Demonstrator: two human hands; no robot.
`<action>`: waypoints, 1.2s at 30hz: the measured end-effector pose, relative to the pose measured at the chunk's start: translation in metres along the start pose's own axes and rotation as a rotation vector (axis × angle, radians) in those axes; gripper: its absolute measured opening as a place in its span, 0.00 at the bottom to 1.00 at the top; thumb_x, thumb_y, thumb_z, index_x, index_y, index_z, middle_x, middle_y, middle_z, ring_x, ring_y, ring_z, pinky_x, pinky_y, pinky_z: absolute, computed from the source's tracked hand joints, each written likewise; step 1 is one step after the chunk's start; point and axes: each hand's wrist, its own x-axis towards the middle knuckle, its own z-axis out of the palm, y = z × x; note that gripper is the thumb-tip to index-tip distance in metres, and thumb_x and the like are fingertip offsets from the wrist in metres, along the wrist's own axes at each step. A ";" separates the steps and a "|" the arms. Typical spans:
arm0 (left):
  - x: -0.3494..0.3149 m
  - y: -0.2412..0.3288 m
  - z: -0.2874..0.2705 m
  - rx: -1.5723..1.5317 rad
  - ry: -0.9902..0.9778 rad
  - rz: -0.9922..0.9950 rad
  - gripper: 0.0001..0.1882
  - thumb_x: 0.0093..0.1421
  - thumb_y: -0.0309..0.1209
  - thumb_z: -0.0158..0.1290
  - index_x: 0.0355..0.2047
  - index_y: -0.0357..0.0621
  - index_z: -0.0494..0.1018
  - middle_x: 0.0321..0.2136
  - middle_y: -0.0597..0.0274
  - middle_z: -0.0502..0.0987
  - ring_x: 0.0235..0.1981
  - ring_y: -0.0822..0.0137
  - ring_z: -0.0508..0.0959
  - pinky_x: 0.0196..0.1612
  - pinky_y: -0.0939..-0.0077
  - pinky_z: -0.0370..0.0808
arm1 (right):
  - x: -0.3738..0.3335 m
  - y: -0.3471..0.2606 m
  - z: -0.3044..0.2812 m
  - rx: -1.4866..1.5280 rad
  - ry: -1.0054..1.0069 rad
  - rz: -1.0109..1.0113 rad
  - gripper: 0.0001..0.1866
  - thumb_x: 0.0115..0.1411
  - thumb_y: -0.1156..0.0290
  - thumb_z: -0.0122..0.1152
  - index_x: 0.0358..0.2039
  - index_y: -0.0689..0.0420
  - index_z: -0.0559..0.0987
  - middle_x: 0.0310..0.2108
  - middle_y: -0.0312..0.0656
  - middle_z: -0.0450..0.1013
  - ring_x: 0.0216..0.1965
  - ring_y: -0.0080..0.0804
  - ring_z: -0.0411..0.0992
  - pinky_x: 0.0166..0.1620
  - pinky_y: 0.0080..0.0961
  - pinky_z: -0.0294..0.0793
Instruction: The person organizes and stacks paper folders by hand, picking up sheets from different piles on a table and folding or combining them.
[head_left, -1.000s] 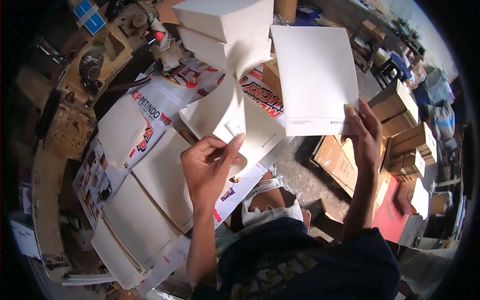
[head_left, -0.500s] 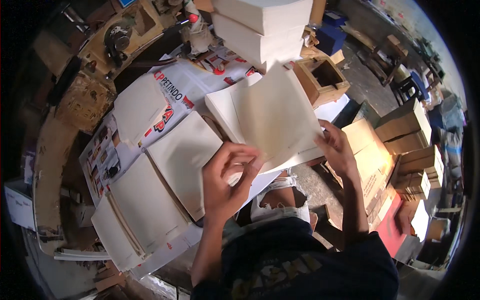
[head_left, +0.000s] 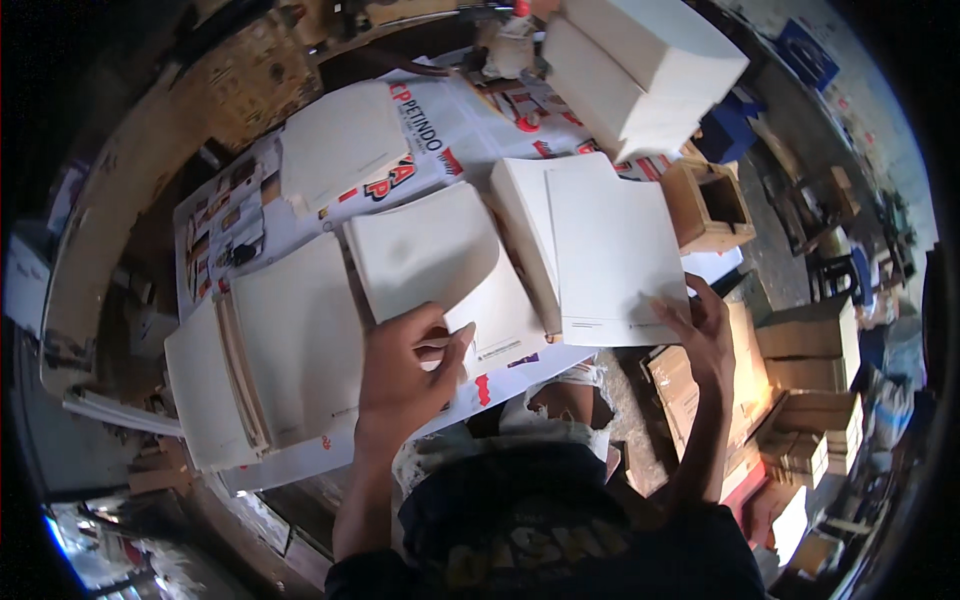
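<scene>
My left hand (head_left: 405, 365) is closed at the near edge of the middle paper stack (head_left: 400, 235), its thumb and fingers pinching a sheet of paper (head_left: 505, 310) that curls up across the stack. On the right-hand paper stack (head_left: 522, 215), a white sheet (head_left: 620, 250) lies askew, its right side jutting past the pile. My right hand (head_left: 703, 325) grips this sheet at its lower right corner, thumb on top. Small print runs along the near edges of the sheets.
More paper stacks (head_left: 300, 350) lie at the left of the table, and another pile (head_left: 345, 140) farther back. Beneath them spreads a printed banner (head_left: 460, 110). Tall white paper blocks (head_left: 640, 80) stand at the back right beside an open wooden box (head_left: 710, 205). Cardboard boxes (head_left: 810, 345) sit at the right.
My left hand has moved left from the right-hand stack to the middle stack, where a sheet now curls. The sheet that was lifted lies flatter on the right-hand stack. The view has shifted.
</scene>
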 end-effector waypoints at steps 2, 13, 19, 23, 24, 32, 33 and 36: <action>-0.009 -0.003 -0.010 -0.163 0.094 -0.085 0.12 0.57 0.25 0.59 0.39 0.29 0.76 0.30 0.55 0.81 0.30 0.73 0.80 0.32 0.81 0.78 | -0.001 -0.006 0.004 0.085 -0.024 0.010 0.28 0.56 0.73 0.65 0.57 0.60 0.69 0.39 0.45 0.76 0.41 0.28 0.74 0.42 0.23 0.73; -0.034 -0.018 -0.018 -0.587 0.487 -0.130 0.10 0.57 0.25 0.60 0.33 0.29 0.74 0.27 0.59 0.78 0.29 0.74 0.78 0.31 0.78 0.81 | -0.018 -0.041 0.046 0.439 0.112 -0.092 0.27 0.61 0.75 0.58 0.60 0.66 0.64 0.49 0.48 0.72 0.48 0.31 0.72 0.50 0.26 0.70; -0.064 -0.011 -0.059 -0.153 0.318 0.123 0.23 0.43 0.34 0.70 0.35 0.38 0.72 0.32 0.60 0.74 0.39 0.63 0.75 0.43 0.64 0.73 | -0.034 -0.061 0.116 0.230 -0.077 -0.244 0.21 0.64 0.75 0.54 0.57 0.64 0.65 0.48 0.45 0.71 0.48 0.26 0.70 0.54 0.24 0.67; -0.073 -0.031 -0.079 0.442 0.096 -0.007 0.25 0.41 0.34 0.70 0.38 0.43 0.71 0.33 0.56 0.74 0.41 0.55 0.75 0.44 0.59 0.71 | -0.038 -0.051 0.133 0.252 -0.180 -0.224 0.23 0.65 0.74 0.52 0.58 0.65 0.62 0.51 0.47 0.68 0.54 0.29 0.65 0.57 0.27 0.64; -0.075 -0.035 -0.080 0.450 0.035 -0.081 0.24 0.43 0.33 0.69 0.38 0.42 0.71 0.34 0.55 0.74 0.41 0.55 0.75 0.44 0.58 0.71 | -0.038 -0.049 0.135 0.255 -0.198 -0.226 0.22 0.65 0.73 0.51 0.58 0.65 0.62 0.51 0.48 0.67 0.55 0.30 0.64 0.58 0.28 0.62; -0.097 -0.053 -0.108 0.038 0.344 -0.217 0.12 0.52 0.28 0.65 0.33 0.32 0.78 0.22 0.55 0.79 0.22 0.72 0.79 0.26 0.79 0.77 | -0.043 -0.058 0.147 0.265 -0.171 -0.102 0.26 0.63 0.71 0.56 0.60 0.63 0.62 0.54 0.49 0.67 0.53 0.33 0.68 0.57 0.29 0.65; -0.100 -0.055 -0.112 -0.026 0.418 -0.254 0.12 0.51 0.28 0.66 0.31 0.32 0.79 0.19 0.57 0.79 0.19 0.75 0.78 0.23 0.80 0.76 | -0.043 -0.061 0.148 0.263 -0.177 -0.105 0.26 0.63 0.71 0.56 0.60 0.63 0.62 0.54 0.49 0.67 0.53 0.33 0.68 0.57 0.29 0.65; -0.111 -0.060 -0.120 -0.104 0.509 -0.328 0.11 0.50 0.28 0.66 0.29 0.31 0.78 0.19 0.58 0.79 0.19 0.74 0.78 0.23 0.81 0.76 | -0.042 -0.068 0.153 0.017 -0.219 -0.242 0.27 0.62 0.75 0.55 0.61 0.64 0.62 0.53 0.47 0.68 0.51 0.32 0.69 0.54 0.29 0.68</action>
